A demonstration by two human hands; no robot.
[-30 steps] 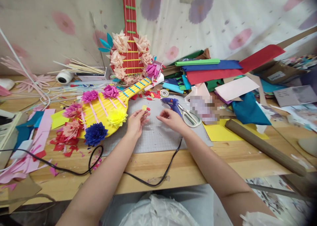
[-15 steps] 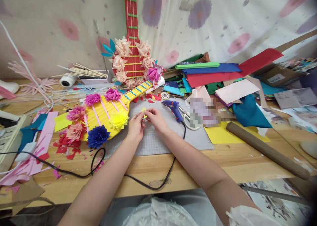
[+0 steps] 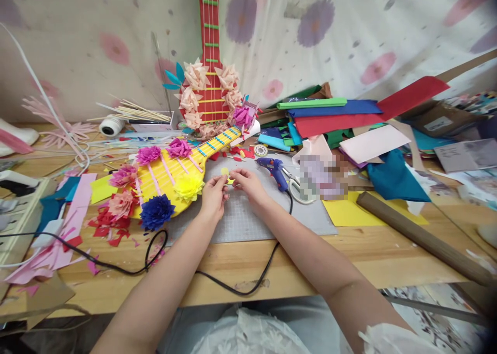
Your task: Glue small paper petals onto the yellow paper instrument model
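Note:
Over the grey cutting mat (image 3: pixel 248 224), my left hand (image 3: pixel 214 194) and my right hand (image 3: pixel 248 184) are close together, fingertips pinched. Between them is a small yellow piece of paper (image 3: pixel 225 172), gripped by both; its exact shape is partly hidden by the fingers. Just left of my hands lies a yellow paper guitar (image 3: pixel 166 178) with pink strips and paper flowers on it, among them a yellow flower (image 3: pixel 189 187) and a dark blue flower (image 3: pixel 157 211). To the right of my right hand rests a blue glue gun (image 3: pixel 275 172).
Scissors (image 3: pixel 298 191) lie beside the glue gun. Its black cord (image 3: pixel 248 294) loops across the table front. A red paper guitar (image 3: pixel 212 98) stands at the back. Coloured paper (image 3: pixel 334 121), a brown roll (image 3: pixel 419 235) and scraps (image 3: pixel 112 224) surround the mat.
The whole view has shifted slightly, so things appear a little further right. My fingertips have moved slightly around the yellow paper; both hands keep their pinch.

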